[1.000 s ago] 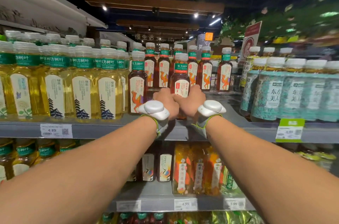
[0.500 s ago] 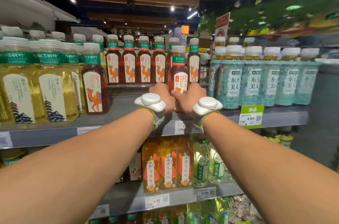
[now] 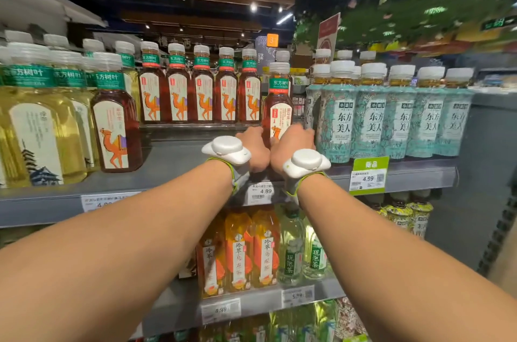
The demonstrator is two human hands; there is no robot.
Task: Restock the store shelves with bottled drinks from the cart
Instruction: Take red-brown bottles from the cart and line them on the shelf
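Both grips are holding one bottle (image 3: 277, 109) of dark tea by its lower half, just right of the frame's centre. The left grip (image 3: 253, 150) is wrapping its left side and the right grip (image 3: 291, 145) its right side, the heels of the two hands almost meeting below the label. My fingertips are hiding behind the bottle, so I cannot tell how far round they are reaching. Neither grip is spreading wide, though; both are closing narrow on the bottle.

The bottle is standing upright: long axis vertical, cap up, label facing me. Its base is hiding behind my grips, so I cannot tell whether it is resting on the shelf (image 3: 173, 162) or hanging just above it.

Key relation: the bottle is lying straight ahead, between the two grips, with neither one nearer. Up and left of it in the frame, the back row (image 3: 202, 89) of the same tea is standing at the rear of the shelf, and bare shelf is showing between that row and my grips. The teal bottles (image 3: 372, 117) are standing just to the right, and the right grip is sitting close beside the nearest. Whether it is touching, I cannot tell.

Judgement: I am placing, not fetching. The next move is probably calling for a set-down with the axis vertical, then both grips opening outward. The risk is on the right, where room is tight against the teal bottles. The left side is offering clearance.

The cart is not showing.
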